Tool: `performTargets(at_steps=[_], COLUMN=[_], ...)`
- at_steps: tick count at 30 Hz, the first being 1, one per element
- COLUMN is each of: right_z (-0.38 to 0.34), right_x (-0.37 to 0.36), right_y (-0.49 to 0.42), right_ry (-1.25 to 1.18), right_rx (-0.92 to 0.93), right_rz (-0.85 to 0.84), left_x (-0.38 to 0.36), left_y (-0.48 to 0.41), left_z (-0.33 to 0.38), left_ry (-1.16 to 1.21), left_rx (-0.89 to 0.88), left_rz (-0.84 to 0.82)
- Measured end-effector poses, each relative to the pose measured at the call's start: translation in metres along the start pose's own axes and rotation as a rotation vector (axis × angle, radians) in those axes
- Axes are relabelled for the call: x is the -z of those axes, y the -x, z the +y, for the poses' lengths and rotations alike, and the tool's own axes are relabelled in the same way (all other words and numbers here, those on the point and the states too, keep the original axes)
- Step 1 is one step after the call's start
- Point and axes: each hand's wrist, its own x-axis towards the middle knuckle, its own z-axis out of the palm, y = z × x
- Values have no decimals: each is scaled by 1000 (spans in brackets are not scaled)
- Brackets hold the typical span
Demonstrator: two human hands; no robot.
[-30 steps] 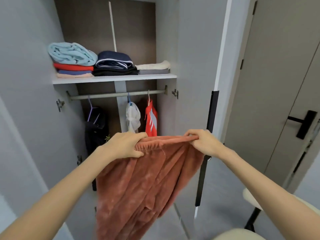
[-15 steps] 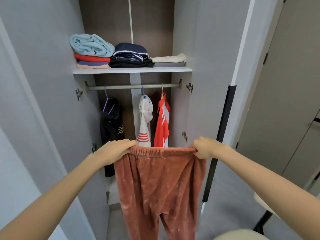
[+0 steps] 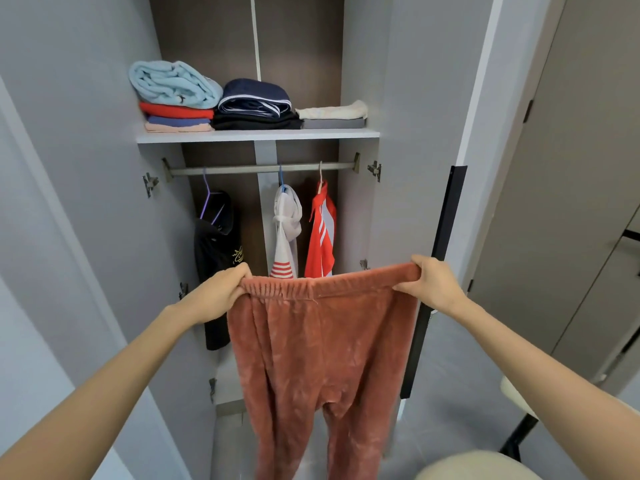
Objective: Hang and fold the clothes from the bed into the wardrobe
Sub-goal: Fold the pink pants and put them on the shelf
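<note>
Head view: open wardrobe [image 3: 360, 81] straight ahead; hanging rail [image 3: 242, 169] taken as the reference point

Rust-pink fleece trousers [image 3: 322, 341] are held up in the air in front of and below the rail, outside the wardrobe. The waistband is stretched level and both legs hang down out of frame. Left hand [image 3: 218, 296] grips the waistband's left end, fingers curled over the top edge. Right hand [image 3: 431, 285] grips the right end, fingers wrapped round the cloth. Arms are extended and the hands are well apart, with the waistband taut between them.

Three pieces hang on the rail:
- black garment [image 3: 216, 251] on a purple hanger, toward the rail's left end
- white hooded top [image 3: 285, 216] with red stripes at the hem, near the rail's middle
- red jacket [image 3: 323, 233] with white stripes, toward the rail's right end

The trouser waistband covers the lower ends of the white and red pieces.

Just above the rail, the shelf [image 3: 258, 135] carries folded piles:
- light blue blanket [image 3: 173, 83] on red, blue and peach items, above the rail's left end
- navy striped item [image 3: 256, 97] on black ones, above the middle
- cream cloth [image 3: 332, 110] on a grey item, above the right end

Right of the rail is an open door [image 3: 415, 98] with a black handle strip [image 3: 446, 237]. Below and far right of the rail is a pale stool [image 3: 512, 393] with a black leg
</note>
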Motion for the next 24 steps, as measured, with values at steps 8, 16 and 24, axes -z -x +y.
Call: performTargets(at_steps=[8, 16, 24], right_z=[-4, -42, -99], right_x=[20, 53, 16], right_y=[5, 8, 13], right_ry=[-979, -1789, -1046], right_rx=[-111, 61, 261], right_rz=[81, -512, -563], left_x=[22, 37, 14], left_y=[11, 25, 6], left_z=[17, 54, 135], left_ry=[981, 1635, 1236], left_rx=[109, -425, -268], left_rz=[314, -216, -119])
